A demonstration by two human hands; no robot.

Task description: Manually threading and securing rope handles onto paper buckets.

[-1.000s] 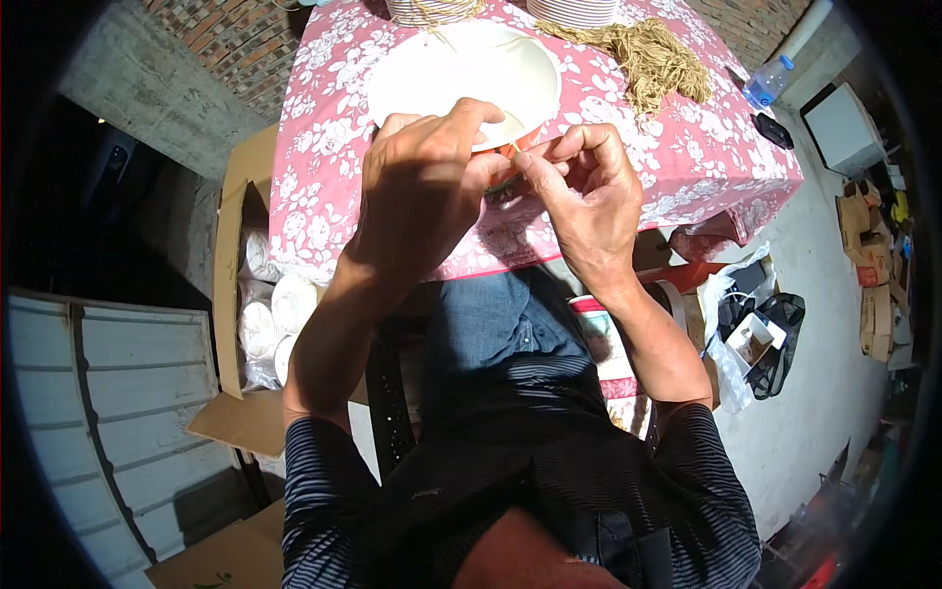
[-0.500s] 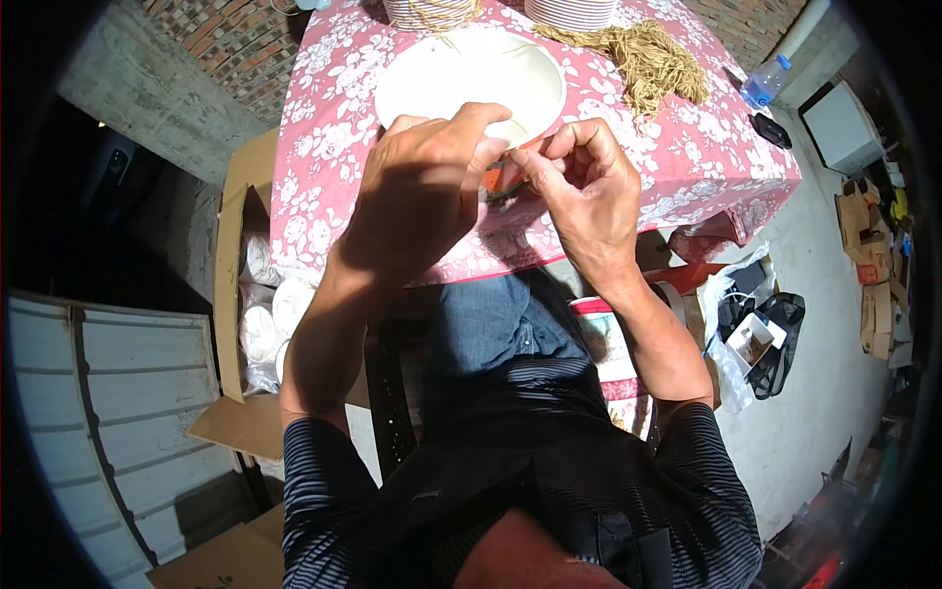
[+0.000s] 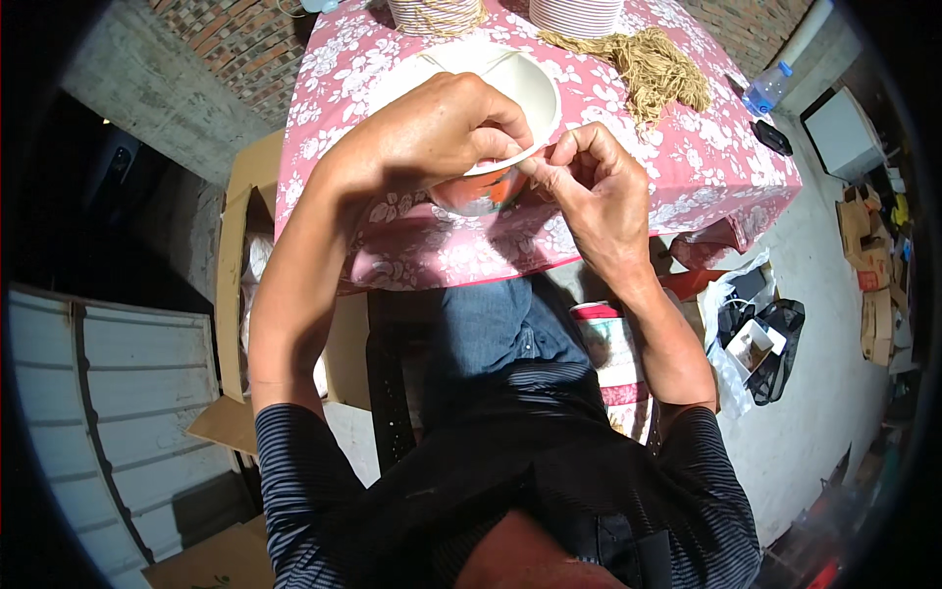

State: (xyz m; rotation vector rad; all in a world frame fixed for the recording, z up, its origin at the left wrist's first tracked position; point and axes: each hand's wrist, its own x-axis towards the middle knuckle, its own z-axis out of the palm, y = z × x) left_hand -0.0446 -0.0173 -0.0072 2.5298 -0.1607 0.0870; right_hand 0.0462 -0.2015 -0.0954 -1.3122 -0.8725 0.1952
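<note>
Two hands pinch bowl rim | left hand [image 3: 432,128] | right hand [image 3: 599,191] | bowl [image 3: 525,83] between

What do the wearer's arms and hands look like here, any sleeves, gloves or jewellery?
Both forearms are bare. The left hand and right hand wear no gloves, and no rings or watch show. Short sleeves of a dark shirt with fine pale stripes end about the elbows.
</note>
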